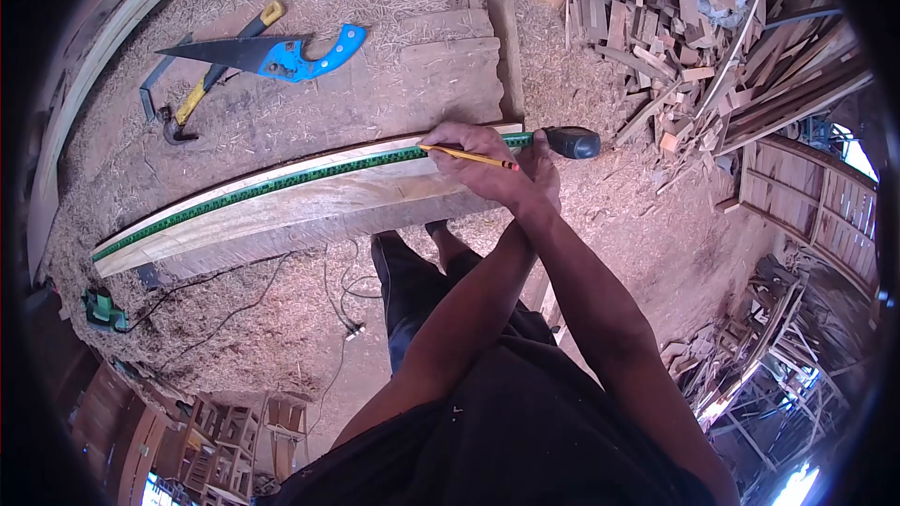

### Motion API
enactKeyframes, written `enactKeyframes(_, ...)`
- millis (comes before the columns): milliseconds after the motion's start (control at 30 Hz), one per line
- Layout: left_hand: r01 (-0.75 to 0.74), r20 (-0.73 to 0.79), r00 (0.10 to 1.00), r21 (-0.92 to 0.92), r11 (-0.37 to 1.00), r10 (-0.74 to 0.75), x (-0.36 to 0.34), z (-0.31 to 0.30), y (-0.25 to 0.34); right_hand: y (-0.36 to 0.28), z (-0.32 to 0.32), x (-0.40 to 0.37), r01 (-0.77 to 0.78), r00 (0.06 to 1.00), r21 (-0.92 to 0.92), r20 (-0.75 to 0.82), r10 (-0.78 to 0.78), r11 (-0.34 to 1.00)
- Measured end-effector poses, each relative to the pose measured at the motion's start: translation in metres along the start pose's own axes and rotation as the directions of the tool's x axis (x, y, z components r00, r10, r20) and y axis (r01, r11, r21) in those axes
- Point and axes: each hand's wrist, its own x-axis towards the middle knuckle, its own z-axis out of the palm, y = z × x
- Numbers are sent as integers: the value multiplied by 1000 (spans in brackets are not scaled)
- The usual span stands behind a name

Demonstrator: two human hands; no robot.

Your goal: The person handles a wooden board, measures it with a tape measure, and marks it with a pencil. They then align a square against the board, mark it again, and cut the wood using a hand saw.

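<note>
A curved pale wooden board [281,201] lies across the work surface. Along its upper edge runs a green tape measure blade [253,189], its black case [574,142] at the right end. My forearms cross. My right hand [476,164] rests over the board and grips a yellow pencil [483,158], whose tip touches near the blade. Beyond it, my left hand [544,169] pinches the tape measure beside the case; my right wrist partly covers this hand.
A blue-handled saw [314,54] lies over a yellow-and-black hammer [192,103] at the upper left. A green power tool [103,311] sits lower left with its cable [216,262]. Scrap wood [656,47] is piled upper right. Shavings cover the floor.
</note>
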Motion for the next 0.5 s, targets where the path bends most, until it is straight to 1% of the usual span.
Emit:
enactKeyframes(200, 5, -8, 1000, -5, 1000, -5, -2, 3, 4, 10, 3, 2, 16, 1000, 74, 11, -16, 997)
enactKeyframes(300, 0, -19, 1000, 3, 1000, 0, -3, 3, 5, 10, 3, 2, -15, 1000, 92, 21, 14, 996)
enactKeyframes(433, -28, -35, 999, -34, 999, 26, -5, 3, 5, 9, 2, 2, -16, 1000, 62, 25, 14, 998)
enactKeyframes(500, -32, -64, 997, -7, 999, 32, -4, 2, 3, 10, 4, 3, -7, 1000, 32, 15, 6, 999)
